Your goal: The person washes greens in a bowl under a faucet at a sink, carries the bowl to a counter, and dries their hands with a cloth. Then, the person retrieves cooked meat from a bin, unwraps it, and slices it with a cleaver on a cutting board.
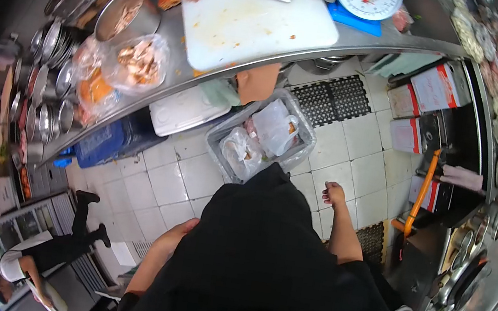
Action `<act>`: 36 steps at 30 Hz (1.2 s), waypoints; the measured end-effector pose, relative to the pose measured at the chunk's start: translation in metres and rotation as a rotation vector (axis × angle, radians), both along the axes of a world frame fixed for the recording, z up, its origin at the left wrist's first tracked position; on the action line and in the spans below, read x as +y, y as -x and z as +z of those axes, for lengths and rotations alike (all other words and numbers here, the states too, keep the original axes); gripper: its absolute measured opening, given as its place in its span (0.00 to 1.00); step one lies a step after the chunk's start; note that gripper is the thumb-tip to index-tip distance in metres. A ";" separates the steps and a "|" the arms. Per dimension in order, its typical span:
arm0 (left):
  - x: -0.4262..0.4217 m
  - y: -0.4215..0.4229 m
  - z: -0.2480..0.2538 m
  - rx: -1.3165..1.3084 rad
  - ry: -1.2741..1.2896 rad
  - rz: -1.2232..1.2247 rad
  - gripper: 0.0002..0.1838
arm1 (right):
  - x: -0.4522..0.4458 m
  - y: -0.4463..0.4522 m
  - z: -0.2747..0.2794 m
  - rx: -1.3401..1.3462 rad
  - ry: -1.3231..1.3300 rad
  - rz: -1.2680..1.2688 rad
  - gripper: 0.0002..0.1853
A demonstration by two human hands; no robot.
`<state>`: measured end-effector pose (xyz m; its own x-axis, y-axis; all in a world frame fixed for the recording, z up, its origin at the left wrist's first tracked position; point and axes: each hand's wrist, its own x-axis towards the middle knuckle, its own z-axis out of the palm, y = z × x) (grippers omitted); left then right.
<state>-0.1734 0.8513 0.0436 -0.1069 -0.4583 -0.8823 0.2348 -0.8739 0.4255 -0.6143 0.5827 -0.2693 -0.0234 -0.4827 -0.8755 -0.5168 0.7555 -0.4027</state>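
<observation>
Ahead of left hand [177,234], apart from right hand [333,193], grey tub [306,142], cannot tell either grip's closure

Pretty bright shot overall, with strong wide-angle bending: the long grey metal tabletop [239,47] curves like a bow, and the corners drop off to black. The white rectangular cutting board [261,23] looks almost washed out up top. There's shiny glare on the square white floor tiles [178,184], plus a bluish-white glow at the lower left edge. The black cloth garment [286,256] swallows most of its detail. Middle's reasonably sharp, edges go soft and smeary.
</observation>
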 end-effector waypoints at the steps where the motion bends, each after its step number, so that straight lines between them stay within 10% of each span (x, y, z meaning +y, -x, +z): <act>1: 0.018 0.000 -0.022 0.081 0.085 0.014 0.26 | -0.002 -0.009 0.009 -0.005 0.019 -0.016 0.17; 8: 0.046 0.022 -0.054 0.172 0.123 -0.034 0.31 | -0.025 -0.002 -0.030 0.166 0.511 0.489 0.17; 10: 0.047 0.047 -0.065 0.290 0.111 0.213 0.31 | -0.059 -0.018 0.007 0.005 -0.033 0.293 0.15; 14: 0.044 0.105 -0.098 0.023 0.258 0.048 0.29 | -0.125 -0.025 -0.028 0.086 -0.107 0.645 0.18; 16: 0.041 0.128 -0.129 0.524 0.027 0.334 0.24 | -0.160 -0.034 -0.044 0.120 -0.137 0.851 0.18; 19: 0.025 0.161 -0.202 0.170 -0.193 0.823 0.22 | -0.205 -0.066 -0.068 0.175 -0.186 1.069 0.20; 23: -0.002 0.185 -0.368 -0.307 -0.378 0.896 0.27 | -0.263 -0.111 -0.139 0.269 -0.138 1.326 0.21; 29: -0.071 0.191 -0.550 -0.188 -0.473 1.116 0.32 | -0.310 -0.209 -0.300 0.327 0.440 1.537 0.30; 36: -0.094 0.199 -0.606 0.141 -0.342 1.487 0.40 | -0.277 -0.266 -0.366 0.119 0.139 0.731 0.29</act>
